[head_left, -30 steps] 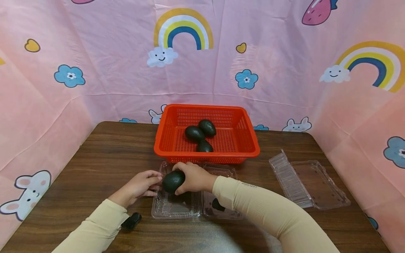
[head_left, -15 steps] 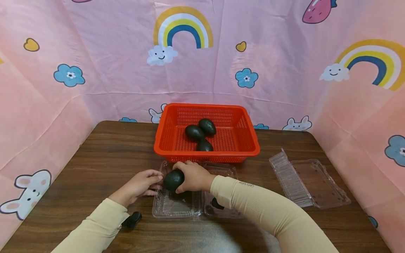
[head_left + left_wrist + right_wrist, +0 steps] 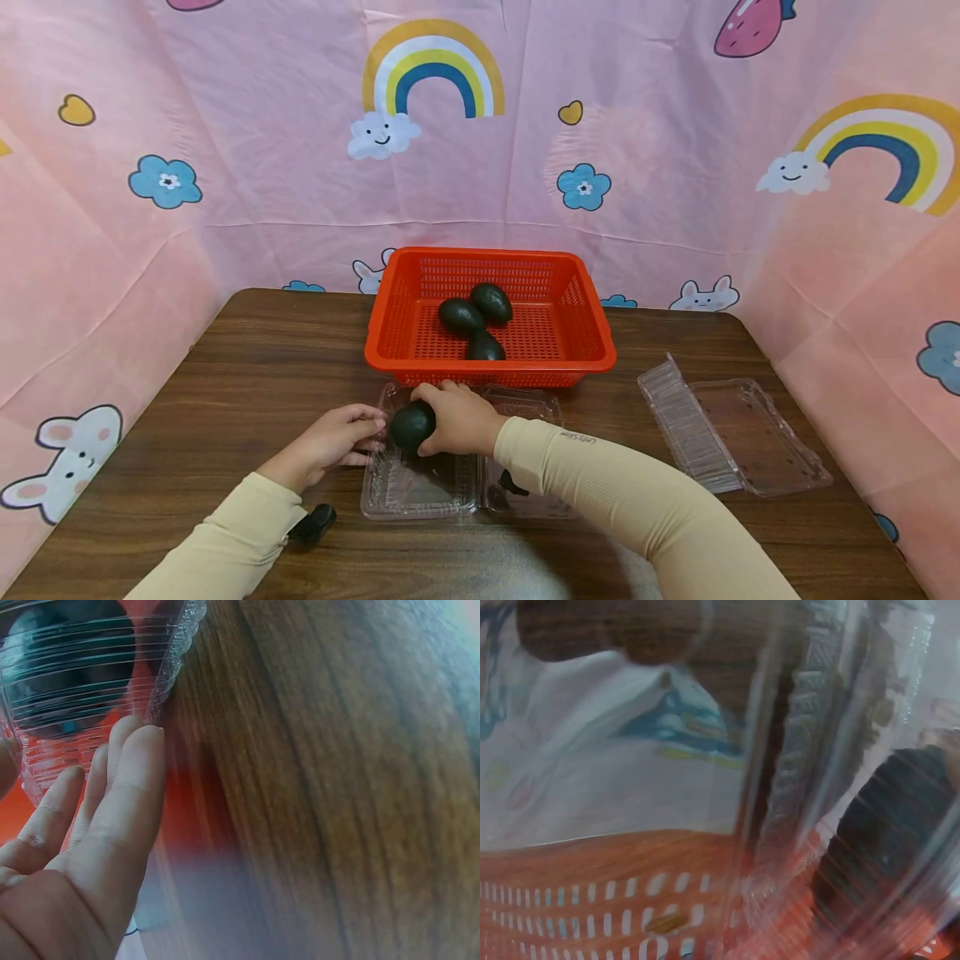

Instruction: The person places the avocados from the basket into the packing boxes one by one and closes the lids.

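My right hand (image 3: 461,419) grips a dark green avocado (image 3: 412,427) over the left half of an opened clear plastic clamshell box (image 3: 420,497). In the left wrist view, that avocado (image 3: 67,671) shows through the box's ribbed wall. Nearly straight fingers of my left hand (image 3: 337,440) lie against the left side of the box, and their tips (image 3: 142,750) meet the ribbed plastic. Through blurred clear plastic in the right wrist view, a dark avocado (image 3: 889,832) appears at the right. My forearm covers part of the box's right half.
Behind the box stands a red perforated basket (image 3: 577,366) with several avocados (image 3: 461,317) inside. Another opened clear clamshell (image 3: 757,437) lies on the right of the wooden table (image 3: 247,375). A black wrist device (image 3: 313,523) sits by my left sleeve. Pink printed cloth (image 3: 300,108) surrounds the table.
The avocado in my right hand has shifted slightly to the right and turned a little. My left hand keeps its place at the box.
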Demonstrator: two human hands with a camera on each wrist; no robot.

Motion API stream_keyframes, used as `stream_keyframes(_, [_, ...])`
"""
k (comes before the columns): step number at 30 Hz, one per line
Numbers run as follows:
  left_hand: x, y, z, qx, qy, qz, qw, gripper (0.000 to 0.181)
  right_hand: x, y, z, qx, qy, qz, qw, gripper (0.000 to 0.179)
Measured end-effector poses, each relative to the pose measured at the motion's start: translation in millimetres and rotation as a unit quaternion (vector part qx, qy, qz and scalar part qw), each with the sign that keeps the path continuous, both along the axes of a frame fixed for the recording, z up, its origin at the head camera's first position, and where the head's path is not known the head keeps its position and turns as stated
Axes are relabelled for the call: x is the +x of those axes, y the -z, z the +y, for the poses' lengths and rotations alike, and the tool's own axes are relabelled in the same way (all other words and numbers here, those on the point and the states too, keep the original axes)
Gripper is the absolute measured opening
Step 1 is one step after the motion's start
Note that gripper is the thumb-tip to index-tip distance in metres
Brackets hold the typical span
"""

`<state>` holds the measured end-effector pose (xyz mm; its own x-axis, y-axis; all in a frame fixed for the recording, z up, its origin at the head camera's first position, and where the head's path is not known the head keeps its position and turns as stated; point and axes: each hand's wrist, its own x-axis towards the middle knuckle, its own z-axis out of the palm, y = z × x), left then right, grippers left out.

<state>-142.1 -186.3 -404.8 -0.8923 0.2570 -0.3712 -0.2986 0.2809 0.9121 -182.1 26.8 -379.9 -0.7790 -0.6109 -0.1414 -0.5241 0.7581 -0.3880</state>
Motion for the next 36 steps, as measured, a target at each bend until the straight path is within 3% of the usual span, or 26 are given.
stream_keyframes(7, [2.0,-3.6,5.2,-0.019,-0.021,-0.004,0.9996,0.039,0.5,1.7,-2.1,0.013,0.004,-0.002,0.9999,0.065])
stream_keyframes(36, [0.9,0.6,4.5,-0.007,-0.023,-0.003,0.9997,0.039,4.4,1.3,-5.2,0.048,0.004,0.034,0.9982,0.067])
